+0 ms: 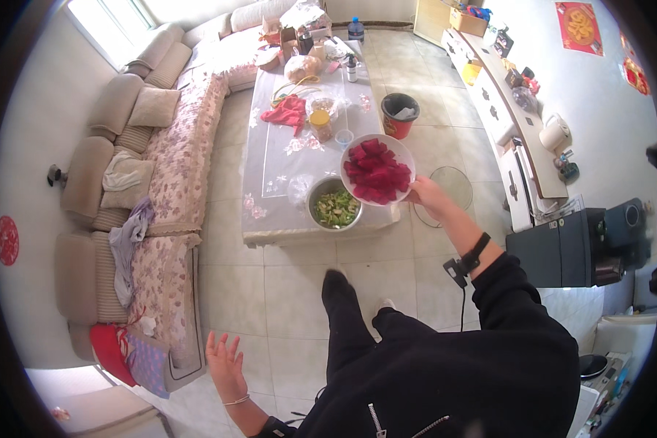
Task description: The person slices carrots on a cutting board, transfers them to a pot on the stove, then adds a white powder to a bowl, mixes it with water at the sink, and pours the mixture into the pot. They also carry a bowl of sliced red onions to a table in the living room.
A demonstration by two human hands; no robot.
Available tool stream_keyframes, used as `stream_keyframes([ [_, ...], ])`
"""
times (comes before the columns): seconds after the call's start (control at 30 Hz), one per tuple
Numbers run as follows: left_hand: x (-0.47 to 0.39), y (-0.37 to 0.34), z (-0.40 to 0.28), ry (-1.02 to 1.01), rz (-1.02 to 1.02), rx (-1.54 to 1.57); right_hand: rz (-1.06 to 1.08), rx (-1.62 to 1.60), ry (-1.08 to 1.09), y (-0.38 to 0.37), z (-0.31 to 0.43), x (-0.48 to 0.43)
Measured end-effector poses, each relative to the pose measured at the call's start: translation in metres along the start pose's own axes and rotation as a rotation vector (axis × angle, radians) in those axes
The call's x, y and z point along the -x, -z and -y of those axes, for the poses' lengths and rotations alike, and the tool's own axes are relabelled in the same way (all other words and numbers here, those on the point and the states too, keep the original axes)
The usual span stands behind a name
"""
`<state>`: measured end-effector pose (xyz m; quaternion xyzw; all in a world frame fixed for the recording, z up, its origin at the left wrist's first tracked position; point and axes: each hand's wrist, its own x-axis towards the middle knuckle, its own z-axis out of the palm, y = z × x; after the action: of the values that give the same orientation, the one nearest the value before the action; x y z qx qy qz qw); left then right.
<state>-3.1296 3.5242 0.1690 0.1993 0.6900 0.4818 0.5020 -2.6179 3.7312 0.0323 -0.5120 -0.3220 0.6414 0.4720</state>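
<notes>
My right hand [430, 198] grips the rim of a white plate [409, 159] heaped with deep-red cut chunks of fruit or vegetable [375, 172]. The plate is held over the near right corner of the cloth-covered table and overlaps the view of a metal bowl [313, 216]. Chopped green vegetables [336, 209] lie in that bowl. Out to the lower left, over the floor, my left hand [225, 358] has its fingers spread and holds nothing. A yellow-lidded jar [321, 128] and a small clear cup [344, 138] stand beyond the plate.
On the table [263, 219] are a clear plastic bag [301, 190], a red cloth [287, 113] and a pump bottle [351, 70]. A red bin [398, 127] stands right of it. A sofa [183, 164] lines the left; a long cabinet [536, 164] is at right.
</notes>
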Motion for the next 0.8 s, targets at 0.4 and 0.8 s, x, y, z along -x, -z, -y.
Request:
stream_keyframes([
  [0.4,-0.204,-0.113,-0.047,0.244,0.127,-0.208,0.043,0.063,-0.221,-0.036,-0.1,-0.248],
  [0.8,-0.22,-0.146,-0.019,0.532,-0.04,-0.339,-0.024,0.178,-0.488,-0.029,-0.21,-0.338],
])
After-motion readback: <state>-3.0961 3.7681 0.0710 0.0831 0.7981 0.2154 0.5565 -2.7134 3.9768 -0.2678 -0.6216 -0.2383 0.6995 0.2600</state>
